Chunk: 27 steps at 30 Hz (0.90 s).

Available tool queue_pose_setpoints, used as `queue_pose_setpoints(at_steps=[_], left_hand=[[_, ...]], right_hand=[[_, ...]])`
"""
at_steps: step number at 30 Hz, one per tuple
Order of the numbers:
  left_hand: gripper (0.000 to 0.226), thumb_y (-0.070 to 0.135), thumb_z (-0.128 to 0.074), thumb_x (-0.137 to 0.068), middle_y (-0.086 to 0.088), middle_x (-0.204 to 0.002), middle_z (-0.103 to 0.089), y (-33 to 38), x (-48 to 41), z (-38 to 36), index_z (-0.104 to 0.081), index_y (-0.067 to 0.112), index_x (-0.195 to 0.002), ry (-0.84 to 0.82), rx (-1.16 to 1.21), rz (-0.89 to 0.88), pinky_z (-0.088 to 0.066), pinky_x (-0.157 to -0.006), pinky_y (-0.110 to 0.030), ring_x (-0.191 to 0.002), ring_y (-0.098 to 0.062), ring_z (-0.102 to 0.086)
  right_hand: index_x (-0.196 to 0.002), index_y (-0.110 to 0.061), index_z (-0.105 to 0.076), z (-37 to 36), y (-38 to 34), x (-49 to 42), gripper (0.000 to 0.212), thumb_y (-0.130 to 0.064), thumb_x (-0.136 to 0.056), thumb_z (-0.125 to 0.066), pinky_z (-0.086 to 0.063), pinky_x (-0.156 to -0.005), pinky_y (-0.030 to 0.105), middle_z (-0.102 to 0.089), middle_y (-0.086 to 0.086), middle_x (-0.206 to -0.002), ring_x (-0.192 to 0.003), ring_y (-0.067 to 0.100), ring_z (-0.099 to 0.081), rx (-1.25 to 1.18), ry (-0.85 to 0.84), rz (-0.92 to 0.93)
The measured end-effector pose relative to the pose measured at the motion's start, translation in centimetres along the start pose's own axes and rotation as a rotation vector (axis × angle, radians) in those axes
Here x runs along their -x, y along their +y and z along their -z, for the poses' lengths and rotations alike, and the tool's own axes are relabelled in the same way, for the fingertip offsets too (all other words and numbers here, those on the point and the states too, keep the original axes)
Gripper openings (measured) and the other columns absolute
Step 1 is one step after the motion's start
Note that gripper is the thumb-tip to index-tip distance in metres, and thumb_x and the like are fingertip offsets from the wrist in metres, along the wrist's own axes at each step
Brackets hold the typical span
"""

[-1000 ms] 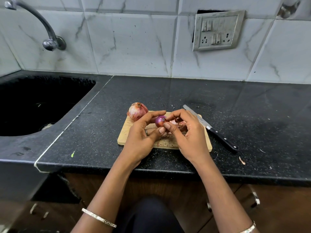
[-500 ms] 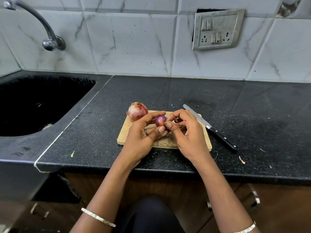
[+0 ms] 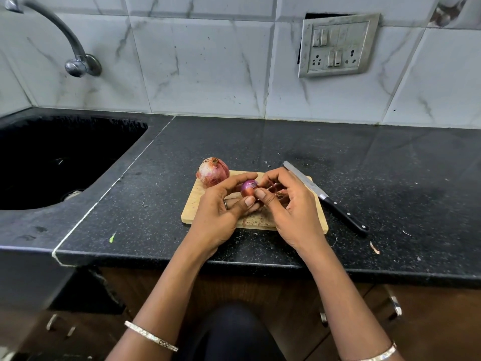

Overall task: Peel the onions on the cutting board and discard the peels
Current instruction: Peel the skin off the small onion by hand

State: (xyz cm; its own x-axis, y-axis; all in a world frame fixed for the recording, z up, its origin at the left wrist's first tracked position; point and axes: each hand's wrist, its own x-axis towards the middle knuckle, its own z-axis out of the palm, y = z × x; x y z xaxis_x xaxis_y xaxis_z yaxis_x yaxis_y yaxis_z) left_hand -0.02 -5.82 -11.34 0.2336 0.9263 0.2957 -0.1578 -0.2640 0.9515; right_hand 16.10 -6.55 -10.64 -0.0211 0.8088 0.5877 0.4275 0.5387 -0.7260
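Both forearms reach forward from the lower edge of the frame, a bangle on each wrist. The left hand, a ring on one finger, grips a small onion between its thumb and curled fingers. The right hand meets it from the opposite side, fingers curled, thumb tip pressed against the small onion.

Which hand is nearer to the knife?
Right. The right hand sits just beside the knife, picking at the small onion; the left hand holds that onion from the far side, farther away.
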Motion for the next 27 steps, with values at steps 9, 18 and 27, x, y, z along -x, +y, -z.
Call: queue_pose_setpoints(at_steps=[9,18,27], left_hand=[[0.043,-0.008,-0.065,-0.093,-0.012,-0.128,-0.068,0.01,0.0,-0.01,-0.063,0.009,-0.132,0.005,-0.02,0.004,-0.057,-0.098,-0.042,-0.118,-0.027,-0.068],[0.035,-0.005,-0.059,-0.097,-0.008,-0.11,-0.075,0.66,0.23,-0.53,-0.061,0.004,-0.13,0.067,0.138,0.038,-0.06,-0.09,-0.03,-0.104,-0.025,-0.074],[0.04,-0.005,-0.069,-0.09,-0.01,-0.114,-0.074,0.78,0.36,-0.41,-0.06,0.01,-0.127,0.077,0.072,0.026,-0.061,-0.09,-0.039,-0.105,-0.028,-0.074]], right_hand=[[-0.091,-0.025,-0.061,0.06,0.0,-0.04,0.006,-0.022,-0.094,-0.064,-0.044,-0.079,0.027,-0.057,-0.009,-0.094,-0.092,0.011,-0.057,0.044,-0.041,0.016],[-0.096,-0.014,-0.055,0.13,-0.01,0.08,0.004,-0.013,-0.1,-0.057,-0.046,-0.076,0.03,-0.058,-0.006,-0.089,-0.085,0.015,-0.057,0.037,0.028,0.026],[-0.099,-0.018,-0.074,0.19,-0.1,0.08,0.018,-0.003,-0.09,-0.067,-0.054,-0.081,0.025,-0.073,-0.011,-0.095,-0.094,0.009,-0.068,0.034,0.147,-0.063]])
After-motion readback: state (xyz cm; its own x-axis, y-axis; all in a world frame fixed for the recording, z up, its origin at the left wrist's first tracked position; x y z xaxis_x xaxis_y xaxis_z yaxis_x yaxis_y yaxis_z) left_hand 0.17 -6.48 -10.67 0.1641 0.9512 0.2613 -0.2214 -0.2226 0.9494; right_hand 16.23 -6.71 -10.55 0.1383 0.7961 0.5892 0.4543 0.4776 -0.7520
